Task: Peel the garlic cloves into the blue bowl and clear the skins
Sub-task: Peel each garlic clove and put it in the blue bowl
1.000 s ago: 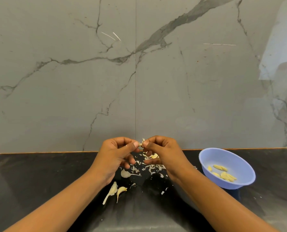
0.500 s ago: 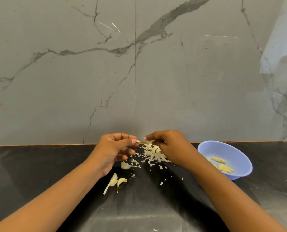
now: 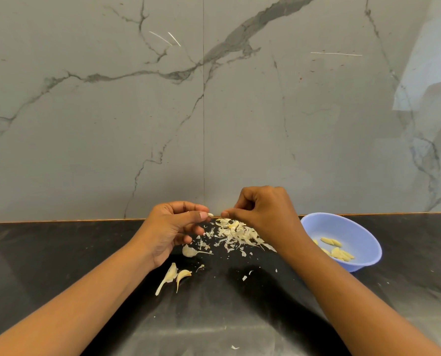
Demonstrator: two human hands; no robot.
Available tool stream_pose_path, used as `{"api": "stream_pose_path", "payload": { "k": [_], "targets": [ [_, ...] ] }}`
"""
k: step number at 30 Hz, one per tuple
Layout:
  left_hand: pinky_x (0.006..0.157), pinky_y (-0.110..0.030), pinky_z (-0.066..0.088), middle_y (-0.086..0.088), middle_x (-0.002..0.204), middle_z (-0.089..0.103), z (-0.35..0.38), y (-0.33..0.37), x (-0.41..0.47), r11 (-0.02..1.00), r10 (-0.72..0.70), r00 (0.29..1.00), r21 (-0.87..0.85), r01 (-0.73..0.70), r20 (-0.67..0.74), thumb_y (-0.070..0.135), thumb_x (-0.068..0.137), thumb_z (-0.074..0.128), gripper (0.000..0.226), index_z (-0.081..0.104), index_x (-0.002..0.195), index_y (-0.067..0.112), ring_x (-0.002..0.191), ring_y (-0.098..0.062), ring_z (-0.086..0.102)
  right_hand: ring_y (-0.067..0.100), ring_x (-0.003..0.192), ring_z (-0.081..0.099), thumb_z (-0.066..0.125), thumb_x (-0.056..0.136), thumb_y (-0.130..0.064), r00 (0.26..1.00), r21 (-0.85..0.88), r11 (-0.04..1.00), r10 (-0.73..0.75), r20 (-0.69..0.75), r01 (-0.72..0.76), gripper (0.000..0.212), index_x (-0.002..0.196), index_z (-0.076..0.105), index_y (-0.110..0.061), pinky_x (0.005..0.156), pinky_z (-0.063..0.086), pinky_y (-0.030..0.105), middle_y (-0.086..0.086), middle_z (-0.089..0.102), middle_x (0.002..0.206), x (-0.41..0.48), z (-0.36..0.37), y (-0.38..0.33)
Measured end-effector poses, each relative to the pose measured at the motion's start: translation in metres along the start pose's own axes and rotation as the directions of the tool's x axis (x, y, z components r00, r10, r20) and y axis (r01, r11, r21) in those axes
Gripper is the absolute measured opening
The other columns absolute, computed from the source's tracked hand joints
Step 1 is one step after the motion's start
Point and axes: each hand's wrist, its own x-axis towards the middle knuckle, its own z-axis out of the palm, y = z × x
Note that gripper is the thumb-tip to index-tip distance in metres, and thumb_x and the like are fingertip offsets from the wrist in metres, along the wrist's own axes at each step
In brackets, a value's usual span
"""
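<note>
My left hand (image 3: 173, 228) pinches a small garlic clove (image 3: 210, 215) between thumb and fingers; only its pale tip shows. My right hand (image 3: 264, 214) hovers just right of it, fingers curled, thumb and forefinger pressed together close to the clove's tip. Whether they hold a bit of skin is hidden. Below the hands lies a heap of papery garlic skins (image 3: 236, 233) on the black counter. Two unpeeled cloves (image 3: 174, 276) lie nearer me, and another clove (image 3: 189, 251) sits by my left palm. The blue bowl (image 3: 353, 229) at the right holds several peeled cloves (image 3: 338, 250).
The black counter (image 3: 60, 253) runs left to right and ends at a grey marble wall (image 3: 204, 111) right behind the hands. Small skin flakes (image 3: 245, 277) are scattered toward the front edge.
My hands were joined on the clove, then my right hand pulled away and dipped toward the skin heap. Now it has risen back beside the clove in my left hand.
</note>
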Motion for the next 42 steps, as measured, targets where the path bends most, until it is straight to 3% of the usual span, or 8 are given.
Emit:
{"api": "stream_pose_path", "payload": {
  "k": [6,12,14,16,19,21,26,42],
  "targets": [
    [0.036,-0.012,0.039,-0.008,0.071,0.072,0.001,-0.002,0.000,1.000,0.010,1.000,-0.020,-0.010,0.001,0.003,0.079,0.069,0.007,0.071,0.086,0.004,0.045,-0.007,0.058,0.007,0.077,0.066,0.075,0.081,-0.027,0.980,0.025,0.983,-0.186,0.077,0.184,0.019,0.096,0.075,-0.016,0.074,0.052,0.023,-0.004,0.074,0.084,-0.003,0.013,-0.007],
    [0.038,-0.013,0.041,-0.009,0.081,0.074,0.000,-0.001,0.001,0.999,0.051,0.998,0.009,-0.052,0.021,0.001,0.082,0.066,0.011,0.072,0.090,0.007,0.051,-0.008,0.060,0.006,0.070,0.065,0.074,0.082,-0.018,0.995,0.173,0.980,-0.099,-0.001,0.098,0.008,0.089,0.075,-0.014,0.065,0.051,0.014,-0.003,0.072,0.075,-0.003,0.017,-0.003],
    [0.045,-0.017,0.048,-0.005,0.090,0.075,-0.002,-0.002,0.002,0.988,0.092,0.996,0.120,-0.093,0.017,-0.003,0.085,0.064,0.024,0.071,0.100,0.015,0.061,-0.011,0.067,0.006,0.066,0.065,0.075,0.082,-0.016,1.000,0.269,0.963,-0.027,0.015,0.022,0.006,0.088,0.074,-0.014,0.063,0.050,0.013,-0.003,0.071,0.072,-0.003,0.015,-0.001],
    [0.055,-0.022,0.054,0.001,0.095,0.075,-0.006,-0.006,0.004,0.908,0.189,0.982,0.376,-0.184,0.024,0.000,0.086,0.065,0.029,0.070,0.102,0.024,0.076,-0.012,0.070,0.008,0.065,0.066,0.074,0.082,-0.014,0.999,0.376,0.925,0.034,0.037,-0.045,0.006,0.088,0.074,-0.014,0.064,0.054,0.018,0.000,0.071,0.072,-0.004,0.014,0.000],
    [0.060,-0.019,0.049,0.004,0.075,0.074,-0.006,-0.005,0.001,0.769,0.334,0.942,0.566,-0.298,0.042,0.032,0.080,0.074,0.010,0.075,0.082,0.023,0.068,-0.008,0.068,0.015,0.068,0.069,0.073,0.082,-0.011,0.994,0.483,0.869,0.091,0.057,-0.107,0.004,0.086,0.073,-0.013,0.065,0.058,0.025,0.005,0.072,0.073,-0.005,0.015,-0.002],
    [0.058,-0.019,0.050,0.002,0.069,0.073,-0.005,-0.004,-0.001,0.776,0.368,0.928,0.529,-0.344,0.063,0.044,0.074,0.070,0.027,0.074,0.077,0.017,0.064,-0.009,0.069,0.016,0.069,0.069,0.074,0.081,-0.011,0.990,0.543,0.827,0.127,0.065,-0.142,0.004,0.084,0.073,-0.013,0.063,0.057,0.025,0.006,0.071,0.074,-0.006,0.017,-0.003],
    [0.059,-0.026,0.058,0.001,0.078,0.075,-0.002,-0.004,-0.003,0.822,0.383,0.918,0.415,-0.390,0.103,0.022,0.075,0.074,0.013,0.075,0.087,0.020,0.072,-0.014,0.073,0.018,0.073,0.070,0.075,0.080,-0.008,0.975,0.632,0.745,0.208,0.083,-0.213,0.005,0.080,0.072,-0.013,0.064,0.058,0.028,0.009,0.072,0.077,-0.007,0.021,-0.006],
    [0.054,-0.022,0.056,-0.003,0.068,0.073,0.001,-0.009,0.001,0.816,0.440,0.896,0.391,-0.425,0.055,0.029,0.073,0.072,0.018,0.073,0.083,0.015,0.060,-0.015,0.070,0.016,0.064,0.069,0.069,0.084,-0.006,0.928,0.716,0.595,0.289,0.235,-0.367,0.004,0.083,0.071,-0.003,0.060,0.057,0.023,0.011,0.072,0.072,-0.007,0.018,-0.015]
  ]
}}
